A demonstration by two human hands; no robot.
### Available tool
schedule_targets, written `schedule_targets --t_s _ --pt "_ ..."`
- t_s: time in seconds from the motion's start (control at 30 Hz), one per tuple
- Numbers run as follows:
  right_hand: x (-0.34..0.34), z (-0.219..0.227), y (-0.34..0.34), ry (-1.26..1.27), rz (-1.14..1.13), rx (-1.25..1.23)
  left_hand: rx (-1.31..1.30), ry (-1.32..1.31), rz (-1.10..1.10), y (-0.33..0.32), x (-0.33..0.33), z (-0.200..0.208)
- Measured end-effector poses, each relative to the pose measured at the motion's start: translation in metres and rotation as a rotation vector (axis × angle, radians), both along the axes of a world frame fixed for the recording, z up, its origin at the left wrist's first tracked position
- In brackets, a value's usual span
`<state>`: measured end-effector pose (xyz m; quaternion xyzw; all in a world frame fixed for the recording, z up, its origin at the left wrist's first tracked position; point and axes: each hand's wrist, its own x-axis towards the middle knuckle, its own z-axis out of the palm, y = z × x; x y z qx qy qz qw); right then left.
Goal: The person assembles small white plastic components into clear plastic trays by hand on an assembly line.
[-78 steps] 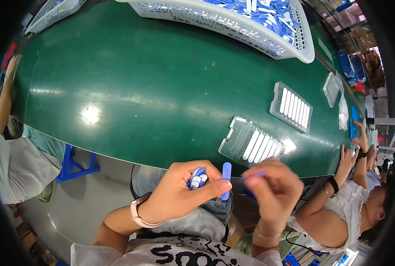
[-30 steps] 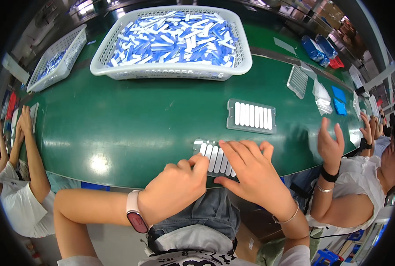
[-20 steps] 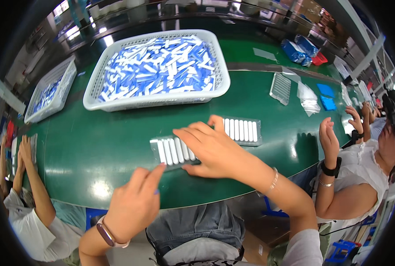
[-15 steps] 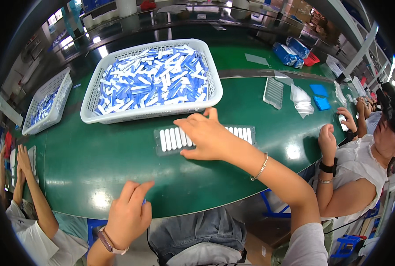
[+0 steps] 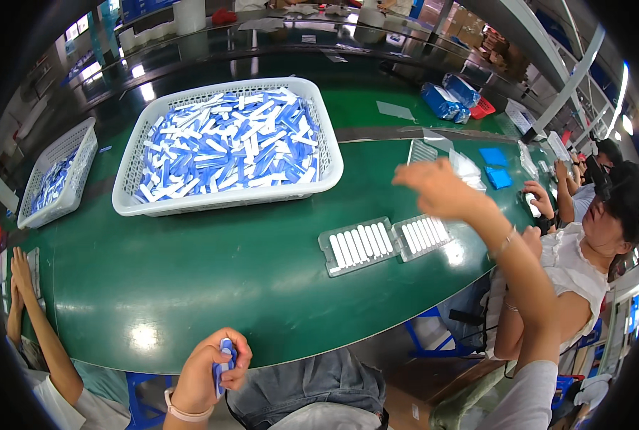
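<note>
Apparently a reaching step | left hand [image 5: 196, 378], 7 o'clock, clutching blue nail files [image 5: 224, 367] | filled clear trays [image 5: 326, 244], 4 o'clock | ribbed tray [image 5: 421, 151], 2 o'clock | right hand [image 5: 438, 188], 3 o'clock, loosely outstretched, seemingly empty; lifting would need rim pinch

Was a factory floor: co-workers [image 5: 577, 266] lined a long green worktop [image 5: 190, 287], perforated basket [image 5: 226, 205] held bulk blue-and-white strips [image 5: 226, 147].

Strip light [image 5: 619, 100] at upper right, glare on green table [image 5: 190, 279]; dark, bent edges
</note>
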<state>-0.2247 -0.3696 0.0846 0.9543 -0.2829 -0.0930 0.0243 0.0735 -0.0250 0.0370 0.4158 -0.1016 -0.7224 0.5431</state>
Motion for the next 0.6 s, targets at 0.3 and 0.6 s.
schedule_targets --t_s 0.3,0.6 --pt "-0.005 -0.012 -0.076 0.248 0.430 -0.396 0.053 0.822 0.271 0.020 -0.009 -0.022" --pt "-0.046 -0.014 -0.076 0.257 0.521 -0.523 -0.029 0.853 0.360 0.035 -0.006 -0.025"
